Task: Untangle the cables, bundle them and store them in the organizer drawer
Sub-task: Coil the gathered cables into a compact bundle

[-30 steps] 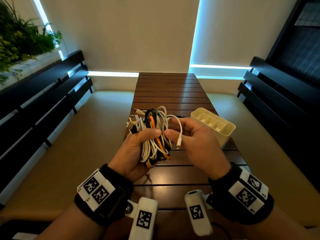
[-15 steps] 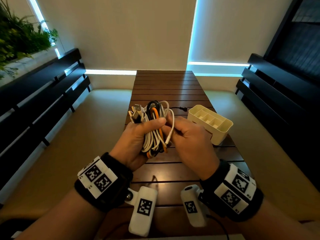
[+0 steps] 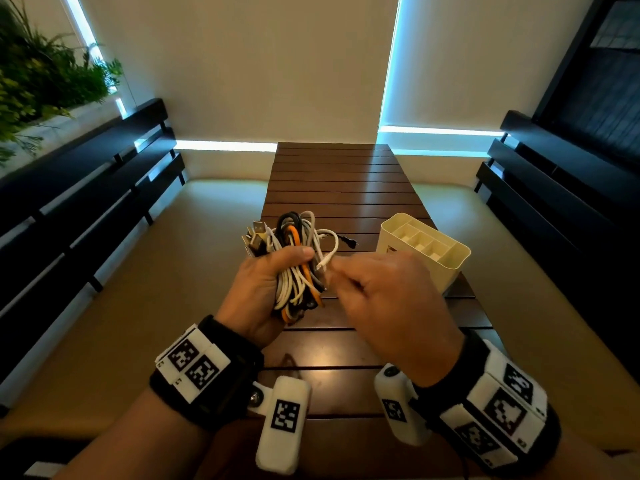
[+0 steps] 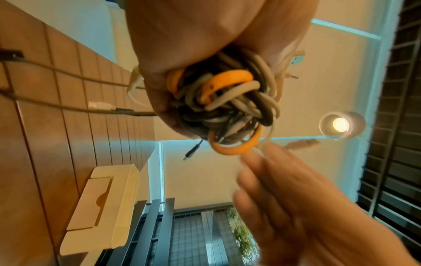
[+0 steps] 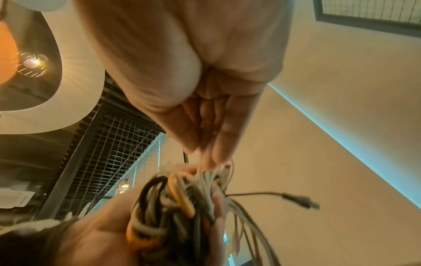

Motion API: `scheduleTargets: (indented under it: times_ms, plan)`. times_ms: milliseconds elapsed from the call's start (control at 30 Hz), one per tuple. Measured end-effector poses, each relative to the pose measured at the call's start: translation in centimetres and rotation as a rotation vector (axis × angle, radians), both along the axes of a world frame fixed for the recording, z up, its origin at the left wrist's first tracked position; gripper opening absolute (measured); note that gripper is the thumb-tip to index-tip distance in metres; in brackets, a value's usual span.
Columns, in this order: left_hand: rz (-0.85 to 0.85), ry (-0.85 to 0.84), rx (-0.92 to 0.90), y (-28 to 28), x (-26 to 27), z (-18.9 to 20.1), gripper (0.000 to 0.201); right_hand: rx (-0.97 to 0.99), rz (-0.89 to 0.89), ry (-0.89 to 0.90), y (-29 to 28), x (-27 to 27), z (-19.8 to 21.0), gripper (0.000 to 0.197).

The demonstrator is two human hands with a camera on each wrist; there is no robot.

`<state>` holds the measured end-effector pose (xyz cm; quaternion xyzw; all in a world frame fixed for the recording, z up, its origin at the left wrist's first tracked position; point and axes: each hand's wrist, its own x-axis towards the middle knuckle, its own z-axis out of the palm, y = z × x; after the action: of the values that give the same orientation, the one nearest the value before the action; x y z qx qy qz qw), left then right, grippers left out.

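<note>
Two hands meet above the near half of one dark slatted table (image 3: 339, 188). The left hand (image 3: 266, 292) is clenched round one tangled bundle (image 3: 298, 265) of white, black, grey and orange cables, held upright off the table; the strands are too knotted to count. The right hand (image 3: 388, 299), blurred, pinches one white cable end (image 3: 323, 263) at the bundle's right side. One black plug (image 3: 349, 242) sticks out right of the bundle. Farther right, one cream organizer (image 3: 446, 271) with several compartments stands on the table's right edge.
</note>
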<state>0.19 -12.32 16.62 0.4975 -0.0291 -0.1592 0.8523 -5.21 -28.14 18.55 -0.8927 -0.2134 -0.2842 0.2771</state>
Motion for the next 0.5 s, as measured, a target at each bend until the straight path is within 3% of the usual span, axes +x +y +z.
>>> scheduleTargets:
  times_ms: [167,300,500]
  plan:
    - [-0.044,-0.002,-0.02,0.4,-0.1,-0.1,0.026,0.417,0.252,0.274,0.4,0.2,1.2,0.018]
    - [-0.14,-0.015,-0.085,0.5,-0.8,-0.2,0.03,0.742,0.383,0.274,0.3,1.0,1.0,0.032]
    - [-0.287,-0.043,-0.141,1.2,-1.6,0.3,0.049,0.847,0.397,0.36,-1.6,2.5,1.1,0.059]
